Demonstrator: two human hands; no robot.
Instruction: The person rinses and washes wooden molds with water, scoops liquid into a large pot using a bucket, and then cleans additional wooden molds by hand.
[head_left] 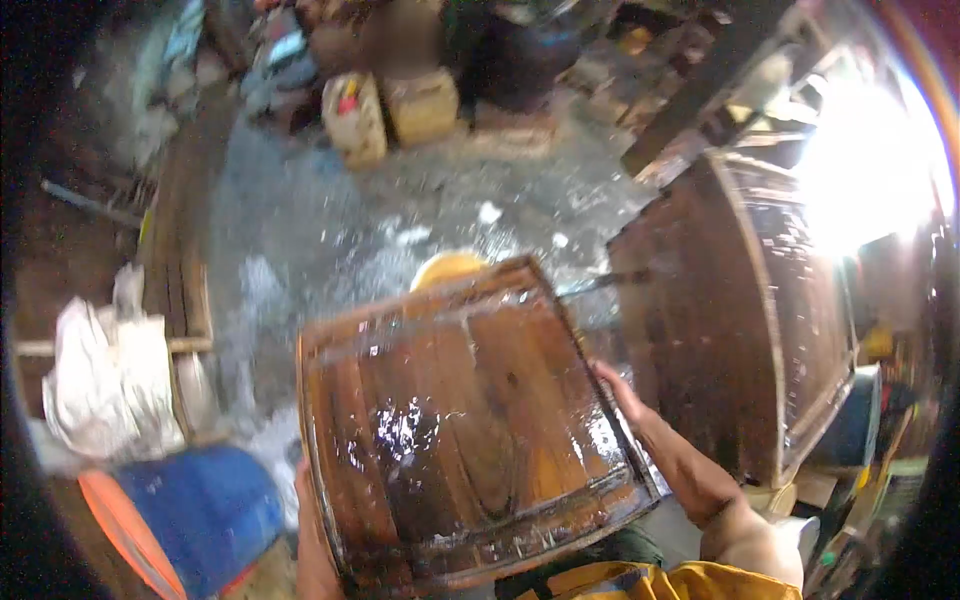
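Note:
A framed wooden panel [470,420], brown and glossy as if wet, is held tilted in front of my body. My right hand [628,400] grips its right edge, with the fingers partly behind the wood. At the lower left edge, my left hand [306,520] holds the other side, its fingers mostly hidden by the panel. Behind the panel's top edge, part of a round yellow object [450,268] shows on the floor. A large wooden cabinet-like piece [700,330], also shiny on one face, stands to the right of my right hand.
A blue drum [210,515] with an orange rim lies at lower left, below white sacks [110,380]. Two yellowish jerrycans [355,125] stand at the back of the stained concrete floor [300,220]. Clutter lines the far wall. Strong light glares at upper right.

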